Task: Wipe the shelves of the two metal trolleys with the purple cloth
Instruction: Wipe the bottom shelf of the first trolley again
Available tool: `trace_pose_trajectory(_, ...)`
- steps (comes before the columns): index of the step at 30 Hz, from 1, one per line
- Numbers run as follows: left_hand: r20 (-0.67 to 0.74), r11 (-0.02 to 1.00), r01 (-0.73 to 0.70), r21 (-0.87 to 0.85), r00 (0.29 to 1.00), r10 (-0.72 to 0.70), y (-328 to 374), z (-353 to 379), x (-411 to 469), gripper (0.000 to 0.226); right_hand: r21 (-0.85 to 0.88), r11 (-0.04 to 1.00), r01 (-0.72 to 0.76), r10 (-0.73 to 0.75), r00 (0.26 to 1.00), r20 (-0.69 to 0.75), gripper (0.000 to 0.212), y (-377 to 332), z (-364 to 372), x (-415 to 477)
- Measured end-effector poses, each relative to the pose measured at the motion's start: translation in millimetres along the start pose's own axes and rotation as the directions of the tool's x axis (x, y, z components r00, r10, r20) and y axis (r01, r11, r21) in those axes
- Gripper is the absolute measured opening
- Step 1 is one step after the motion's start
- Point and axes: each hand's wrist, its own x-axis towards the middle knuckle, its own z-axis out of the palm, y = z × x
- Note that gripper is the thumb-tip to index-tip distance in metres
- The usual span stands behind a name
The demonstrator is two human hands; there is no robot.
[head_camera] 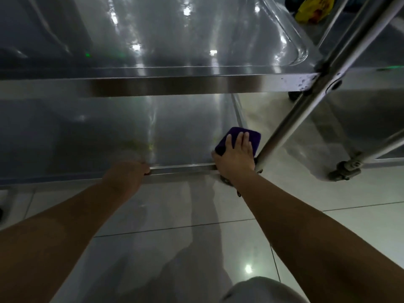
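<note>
Cloth work down low: the right hand lies flat on the purple cloth, fingers straight and only slightly spread on top, thumb out at the cloth's left edge, pressing it onto the lower shelf of the near trolley. The cloth sits in that shelf's front right corner, just beside the slanting corner post. The left hand holds the shelf's front rim, fingers curled over the edge, though blur hides exactly how they lie. The upper shelf gleams above, droplets at its right end. Off to the right stands the second trolley, one caster on the pale tiled floor. A yellow bag shows top right, behind the posts.
</note>
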Motion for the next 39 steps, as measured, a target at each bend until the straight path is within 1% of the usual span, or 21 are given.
trace_pose_trajectory(2, -0.010, 0.999, -0.020, 0.029, 1.000, 0.020, -3, 7, 1, 0.034, -0.025, 1.000, 0.003, -0.003, 1.000, 0.010, 0.075, 5, -1, 7)
trace_pose_trajectory(4, -0.026, 0.998, -0.059, 0.009, 0.998, 0.059, -12, 13, 1, 0.035, -0.059, 0.998, 0.027, -0.026, 0.999, 0.019, 0.079, 8, 2, 12)
trace_pose_trajectory(6, -0.046, 0.989, -0.145, 0.009, 0.988, 0.145, -22, 15, -3, 0.039, -0.074, 0.997, 0.037, -0.035, 0.999, 0.028, 0.081, 8, 4, 14)
trace_pose_trajectory(8, -0.180, 0.957, -0.286, 0.045, 0.940, 0.290, -34, 15, -8, 0.039, -0.076, 0.996, 0.037, -0.035, 0.999, 0.030, 0.082, 7, 6, 13)
trace_pose_trajectory(9, -0.234, 0.947, -0.319, 0.034, 0.919, 0.318, -42, 14, -12, 0.037, -0.078, 0.996, 0.034, -0.032, 0.999, 0.021, 0.084, 6, 6, 12)
trace_pose_trajectory(11, -0.288, 0.940, -0.341, 0.026, 0.898, 0.333, -62, 14, -20, 0.031, -0.105, 0.994, 0.017, -0.020, 0.999, -0.030, 0.088, 2, 7, 8)
trace_pose_trajectory(12, -0.333, 0.928, -0.366, 0.073, 0.868, 0.369, -73, 15, -23, 0.030, -0.129, 0.992, 0.003, -0.011, 0.998, -0.060, 0.091, -1, 8, 6)
trace_pose_trajectory(13, -0.408, 0.912, -0.396, 0.108, 0.819, 0.404, -88, 21, -23, 0.027, -0.152, 0.988, -0.020, 0.007, 0.997, -0.081, 0.093, -6, 9, 3)
trace_pose_trajectory(14, -0.439, 0.900, -0.413, 0.137, 0.790, 0.429, -100, 23, -26, 0.018, -0.166, 0.985, -0.048, 0.035, 0.996, -0.082, 0.093, -10, 9, 1)
trace_pose_trajectory(15, -0.488, 0.879, -0.452, 0.156, 0.738, 0.466, -114, 32, -27, 0.012, -0.169, 0.983, -0.077, 0.066, 0.996, -0.065, 0.091, -15, 8, 0)
trace_pose_trajectory(17, -0.558, 0.844, -0.492, 0.215, 0.647, 0.520, -140, 53, -26, 0.035, -0.146, 0.982, -0.123, 0.124, 0.992, -0.006, 0.082, -23, 5, 2)
trace_pose_trajectory(20, -0.608, 0.860, -0.481, 0.171, 0.635, 0.476, -154, 77, -29, 0.041, -0.092, 0.984, -0.154, 0.158, 0.987, 0.030, 0.073, -33, 5, 5)
trace_pose_trajectory(21, -0.653, 0.870, -0.465, 0.166, 0.609, 0.450, -154, 85, -28, 0.043, -0.080, 0.985, -0.151, 0.154, 0.987, 0.035, 0.072, -39, 5, 6)
trace_pose_trajectory(23, -0.704, 0.873, -0.451, 0.187, 0.558, 0.439, -151, 85, -31, 0.031, -0.069, 0.989, -0.130, 0.133, 0.990, 0.038, 0.071, -59, 9, 7)
trace_pose_trajectory(25, -0.720, 0.875, -0.462, 0.144, 0.558, 0.413, -152, 85, -34, 0.026, -0.069, 0.995, -0.075, 0.078, 0.996, 0.033, 0.071, -88, 14, 10)
trace_pose_trajectory(29, -0.706, 0.893, -0.447, 0.062, 0.612, 0.355, -162, 99, -31, 0.028, -0.084, 0.991, 0.108, -0.105, 0.994, 0.031, 0.074, -149, 29, 15)
trace_pose_trajectory(31, -0.697, 0.899, -0.436, 0.037, 0.634, 0.336, -162, 102, -31, 0.034, -0.071, 0.979, 0.192, -0.190, 0.981, 0.036, 0.078, -175, 34, 18)
trace_pose_trajectory(32, -0.686, 0.901, -0.430, 0.047, 0.642, 0.343, -162, 101, -31, 0.036, -0.061, 0.972, 0.227, -0.225, 0.974, 0.041, 0.080, -187, 35, 19)
trace_pose_trajectory(35, -0.665, 0.890, -0.436, 0.135, 0.626, 0.407, -163, 99, -30, 0.036, -0.015, 0.955, 0.298, -0.296, 0.953, 0.071, 0.081, -220, 39, 25)
trace_pose_trajectory(37, -0.663, 0.886, -0.443, 0.134, 0.624, 0.413, -163, 95, -30, 0.034, 0.021, 0.940, 0.341, -0.341, 0.935, 0.101, 0.077, -241, 40, 27)
trace_pose_trajectory(39, -0.673, 0.898, -0.430, 0.094, 0.637, 0.376, -161, 88, -33, 0.034, 0.022, 0.916, 0.400, -0.400, 0.908, 0.125, 0.069, -261, 41, 26)
